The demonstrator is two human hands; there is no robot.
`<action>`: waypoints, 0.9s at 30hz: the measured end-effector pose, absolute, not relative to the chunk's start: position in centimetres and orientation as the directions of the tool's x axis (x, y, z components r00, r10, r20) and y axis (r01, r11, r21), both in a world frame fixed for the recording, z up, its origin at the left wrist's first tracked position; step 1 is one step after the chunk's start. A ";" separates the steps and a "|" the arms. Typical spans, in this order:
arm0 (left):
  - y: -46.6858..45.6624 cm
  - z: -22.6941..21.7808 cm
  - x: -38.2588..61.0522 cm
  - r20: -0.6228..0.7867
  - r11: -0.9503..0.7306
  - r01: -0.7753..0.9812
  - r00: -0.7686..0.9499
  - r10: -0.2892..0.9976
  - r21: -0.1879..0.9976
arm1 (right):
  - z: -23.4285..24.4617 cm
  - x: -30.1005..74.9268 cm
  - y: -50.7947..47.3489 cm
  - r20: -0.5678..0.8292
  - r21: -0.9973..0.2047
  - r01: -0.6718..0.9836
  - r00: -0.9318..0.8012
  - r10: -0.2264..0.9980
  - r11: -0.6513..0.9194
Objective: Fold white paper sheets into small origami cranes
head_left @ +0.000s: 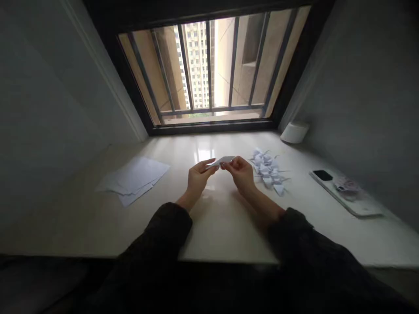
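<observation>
Head view: both arms in dark sleeves reach up from the bottom of the frame and meet at its centre. The left hand and the right hand are close together, each pinching one end of a small folded piece of paper between thumb and fingertips. The paper is lifted a little off the pale countertop, and its flat side faces up. Held from both ends like this, it probably stays taut and level where the window light falls on it.

Just right of the right hand lies a loose pile of small folded paper shapes, near enough to reach without leaning. In the left middle of the frame, well apart from the hands, several flat white sheets lie fanned and overlapping, seemingly a supply kept out of the way.

At the right, a white phone lies flat with something patterned on its back; what that is cannot be told. A small white rounded object sits in the far right corner of the counter. The barred window fills the top centre of the frame.
</observation>
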State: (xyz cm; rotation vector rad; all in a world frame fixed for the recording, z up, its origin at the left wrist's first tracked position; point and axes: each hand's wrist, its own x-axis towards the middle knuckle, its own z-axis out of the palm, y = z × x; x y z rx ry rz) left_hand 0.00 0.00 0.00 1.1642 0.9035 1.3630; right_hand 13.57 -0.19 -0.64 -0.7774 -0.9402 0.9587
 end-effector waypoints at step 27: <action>-0.4 0.7 -0.7 0.089 -0.017 -0.242 0.289 0.953 0.970 | -1.2 15.0 1.4 0.279 -0.893 -0.287 0.250 0.927 0.346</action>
